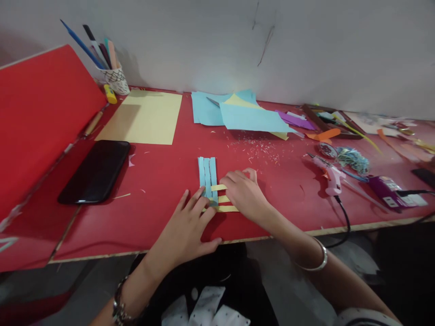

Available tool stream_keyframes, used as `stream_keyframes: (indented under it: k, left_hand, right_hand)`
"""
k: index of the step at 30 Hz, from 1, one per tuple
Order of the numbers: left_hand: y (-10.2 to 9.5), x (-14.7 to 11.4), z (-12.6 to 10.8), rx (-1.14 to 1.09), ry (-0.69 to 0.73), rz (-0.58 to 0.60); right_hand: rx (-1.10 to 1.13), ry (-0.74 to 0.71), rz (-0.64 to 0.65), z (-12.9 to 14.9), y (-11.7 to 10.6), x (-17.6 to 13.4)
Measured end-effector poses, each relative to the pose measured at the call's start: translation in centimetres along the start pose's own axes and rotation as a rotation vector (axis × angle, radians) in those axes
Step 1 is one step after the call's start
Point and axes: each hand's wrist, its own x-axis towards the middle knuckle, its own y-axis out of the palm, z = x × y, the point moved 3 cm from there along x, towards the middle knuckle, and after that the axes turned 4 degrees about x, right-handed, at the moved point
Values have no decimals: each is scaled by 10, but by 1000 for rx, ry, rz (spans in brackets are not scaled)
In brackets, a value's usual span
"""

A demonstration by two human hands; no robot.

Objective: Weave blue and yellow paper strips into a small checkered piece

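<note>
Smartphone (97,171) lies left, likely out of your way; your left hand (186,225), fingers spread, touches blue paper strips (207,176) on red tabletop (163,174), seemingly steadying them; yellow paper strips (224,199) cross these, right hand (243,191) curled at their ends, grip unclear

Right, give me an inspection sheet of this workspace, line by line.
Surface: red table, pale scraps scattered on it.
Strips: three blue strips side by side; three yellow strips crosswise to them.
Clutter: phone at left; yellow sheet and blue sheets toward the wall; glue gun and purple box at right.
Hands: left hand spread, fingertips at the strips; right hand curled at the yellow strips, grip unclear.
Cables: glue gun's cord hangs over the front edge; purple box's cord runs right.
Surroundings: wall behind; pen cup near it; red board at left.
</note>
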Motion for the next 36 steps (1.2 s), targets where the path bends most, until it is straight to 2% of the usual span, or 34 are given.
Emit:
stream_keyframes:
  k: [3,6,11,15,20,29,36]
  left_hand:
    - [1,-1,0,4,3,-14]
    - [0,-2,-1,20,16,-46]
    - [-1,-2,-2,55,29,-74]
    - [-2,-2,-3,64,38,-79]
    - [-2,-2,-4,67,40,-82]
    - [-4,-3,-6,124,21,-81]
    - [-6,-2,-7,166,48,-104]
  right_hand:
    - [4,-33,37,2,4,3]
    - [144,57,131,1,1,6]
    - [408,152,185,-7,-10,10]
    - [444,178,191,-12,-10,15]
    - [499,165,199,-13,-8,17]
    - [662,38,272,-19,-3,17]
    - [665,72,200,-16,-4,14]
